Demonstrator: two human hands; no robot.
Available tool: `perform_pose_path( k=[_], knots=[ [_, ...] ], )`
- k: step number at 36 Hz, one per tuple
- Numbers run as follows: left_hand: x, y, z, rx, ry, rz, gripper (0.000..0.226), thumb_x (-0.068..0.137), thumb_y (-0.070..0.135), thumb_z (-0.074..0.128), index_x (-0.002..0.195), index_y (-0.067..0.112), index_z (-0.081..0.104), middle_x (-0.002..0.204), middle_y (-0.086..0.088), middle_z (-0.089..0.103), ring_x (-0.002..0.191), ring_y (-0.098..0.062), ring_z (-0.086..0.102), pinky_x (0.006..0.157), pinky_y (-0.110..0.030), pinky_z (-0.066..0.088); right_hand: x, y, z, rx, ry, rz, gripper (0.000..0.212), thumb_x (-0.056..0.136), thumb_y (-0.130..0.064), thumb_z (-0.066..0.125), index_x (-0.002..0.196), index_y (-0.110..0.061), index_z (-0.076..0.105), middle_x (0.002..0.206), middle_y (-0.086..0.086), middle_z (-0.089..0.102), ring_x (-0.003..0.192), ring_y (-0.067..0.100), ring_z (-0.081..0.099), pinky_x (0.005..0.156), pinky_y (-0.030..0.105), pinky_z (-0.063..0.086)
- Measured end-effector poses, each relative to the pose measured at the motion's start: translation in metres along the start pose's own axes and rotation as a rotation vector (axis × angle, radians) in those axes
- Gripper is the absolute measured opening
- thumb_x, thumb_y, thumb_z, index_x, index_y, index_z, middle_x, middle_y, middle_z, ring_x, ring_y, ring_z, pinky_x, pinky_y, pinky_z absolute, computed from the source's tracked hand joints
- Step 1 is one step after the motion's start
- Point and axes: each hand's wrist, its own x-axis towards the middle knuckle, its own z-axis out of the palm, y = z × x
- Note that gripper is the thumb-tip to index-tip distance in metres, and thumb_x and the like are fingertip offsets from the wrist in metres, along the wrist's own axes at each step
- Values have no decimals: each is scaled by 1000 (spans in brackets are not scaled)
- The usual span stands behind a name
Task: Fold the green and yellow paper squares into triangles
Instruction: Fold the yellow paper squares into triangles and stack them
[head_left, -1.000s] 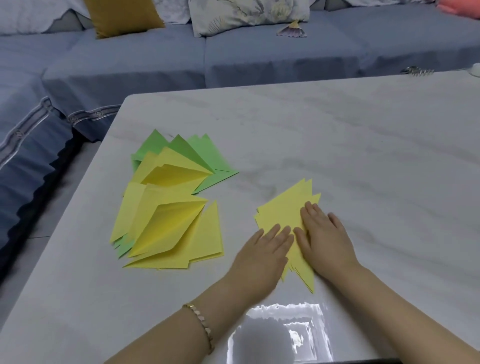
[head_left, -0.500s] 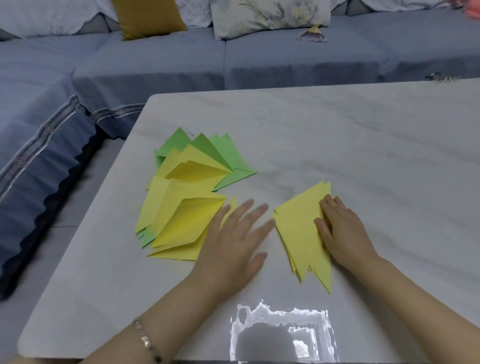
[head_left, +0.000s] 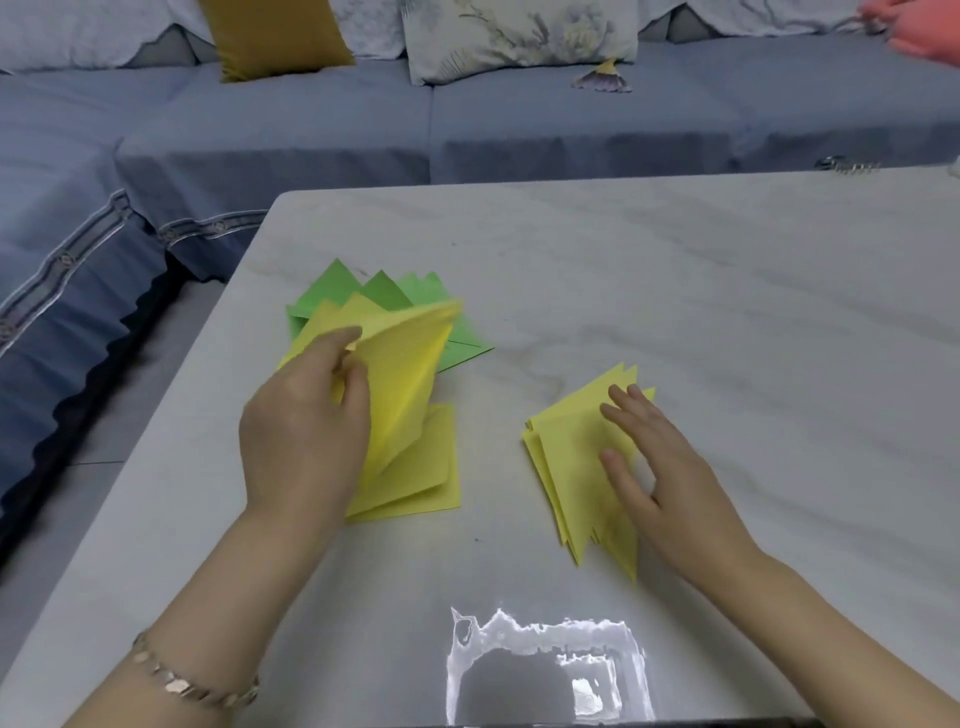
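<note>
Two hands, two paper piles on the table (head_left: 675, 291).
Left pile: green pieces (head_left: 337, 291) at the far side, four tips visible; yellow pieces (head_left: 426, 483) overlap them, exact count not readable.
Right pile: stack of yellow triangles (head_left: 566, 467), fanned, count not readable.
Left hand (head_left: 306, 436): thumb and fingers pinch one yellow sheet (head_left: 405, 374), raised off the left pile.
Right hand (head_left: 670, 467): palm down over the stack, fingers straight and slightly spread.

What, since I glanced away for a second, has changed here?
The left hand left the folded yellow stack, moved left to the loose pile and now grips a yellow sheet, lifting it. The right hand still rests on that stack; green papers unmoved.
</note>
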Motion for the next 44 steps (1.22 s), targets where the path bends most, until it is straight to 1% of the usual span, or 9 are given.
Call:
perform_pose_path(
  k=[5, 10, 15, 19, 24, 30, 36, 39, 44],
  knots=[
    [9, 3, 15, -9, -144, -53, 31, 89, 11, 55, 119, 16, 61, 95, -7, 65, 92, -28, 58, 70, -26, 33, 1, -13, -1, 62, -32, 30, 28, 91, -17, 56, 118, -15, 60, 131, -16, 42, 124, -10, 29, 98, -4, 14],
    [4, -1, 28, -193, -205, -253, 28, 83, 11, 64, 110, 20, 64, 77, 4, 54, 73, -13, 51, 60, -21, 32, 6, -39, 16, 401, -115, 266, 14, 87, -17, 62, 99, -23, 64, 87, -18, 63, 79, -8, 58, 71, 3, 40],
    [1, -5, 32, -483, -292, -461, 30, 81, 1, 65, 105, 19, 64, 65, -3, 50, 59, -18, 51, 59, -26, 51, 24, -65, 45, 659, -261, 496, 20, 84, -30, 65, 100, -20, 58, 74, -5, 64, 82, 16, 65, 86, 37, 52],
    [-5, -4, 30, -611, -357, -508, 37, 82, -13, 52, 96, 18, 65, 73, -8, 64, 54, -15, 61, 48, -21, 52, 34, -80, 54, 792, -264, 604, 23, 82, -27, 69, 96, -10, 62, 85, 6, 68, 74, 15, 64, 74, 29, 53],
    [-6, 1, 27, -698, -389, -520, 28, 78, -12, 60, 82, 14, 70, 78, 0, 68, 63, -12, 65, 51, -20, 54, 35, -77, 52, 971, -207, 810, 47, 68, -25, 81, 106, -14, 54, 97, 6, 69, 78, 15, 67, 70, 27, 55],
    [-6, 5, 27, -740, -339, -544, 19, 88, 7, 58, 81, 21, 69, 86, 4, 67, 73, -8, 60, 48, -15, 50, 33, -67, 35, 945, -118, 713, 11, 78, -6, 72, 73, -11, 63, 64, 4, 63, 55, 11, 59, 55, 16, 50],
    [-12, 9, 30, -790, -401, -566, 29, 83, -3, 61, 85, 26, 67, 90, -9, 64, 77, -15, 62, 51, -19, 53, 35, -62, 31, 1104, -200, 800, 31, 77, -20, 73, 104, -9, 63, 90, 5, 72, 77, 12, 68, 69, 22, 56],
    [-13, 11, 31, -809, -424, -597, 36, 79, -11, 60, 84, 24, 66, 99, -8, 67, 89, -20, 65, 56, -22, 57, 34, -64, 29, 1233, -233, 802, 11, 81, -11, 67, 91, -6, 67, 83, 3, 73, 70, 10, 68, 64, 19, 55],
    [-7, 12, 26, -757, -249, -572, 16, 81, -1, 65, 80, 14, 69, 83, -5, 67, 64, -13, 62, 50, -17, 53, 33, -59, 22, 1091, -196, 722, 5, 82, -12, 67, 79, -8, 68, 66, -3, 70, 56, 3, 63, 53, 13, 48]
  ],
)
